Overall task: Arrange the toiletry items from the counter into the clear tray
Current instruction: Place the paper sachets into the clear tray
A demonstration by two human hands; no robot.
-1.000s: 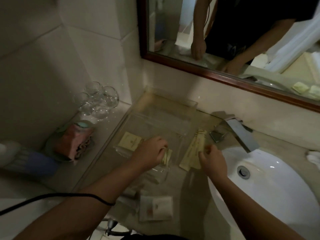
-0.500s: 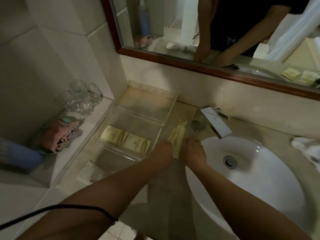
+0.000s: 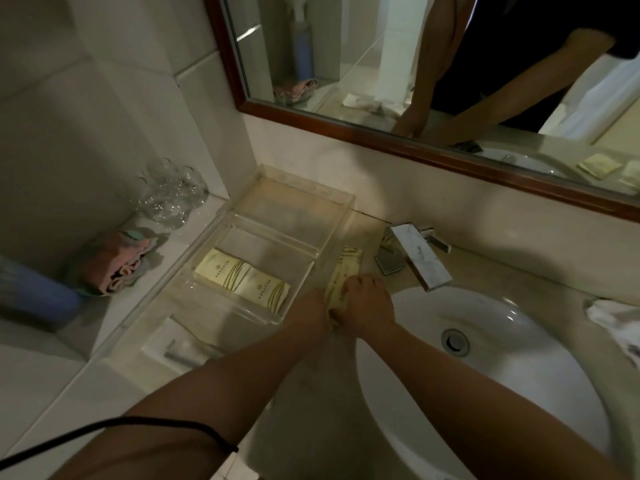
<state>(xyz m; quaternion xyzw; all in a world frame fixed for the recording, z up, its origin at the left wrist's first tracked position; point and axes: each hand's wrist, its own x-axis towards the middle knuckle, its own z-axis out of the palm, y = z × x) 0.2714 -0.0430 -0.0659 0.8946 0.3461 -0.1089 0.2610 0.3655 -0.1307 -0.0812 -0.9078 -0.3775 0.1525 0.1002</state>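
Both hands, left hand [image 3: 311, 308] and right hand [image 3: 369, 301], close their fingers on the cream packet [image 3: 344, 271] beside the clear tray [image 3: 311, 268].

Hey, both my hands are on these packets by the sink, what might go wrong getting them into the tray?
The packets lie right at the sink rim, so one might slide into the basin. The tray wall stands beside them; a low lift could catch it. Two packets in the tray already fill much of the near compartment, so the new ones may overlap.
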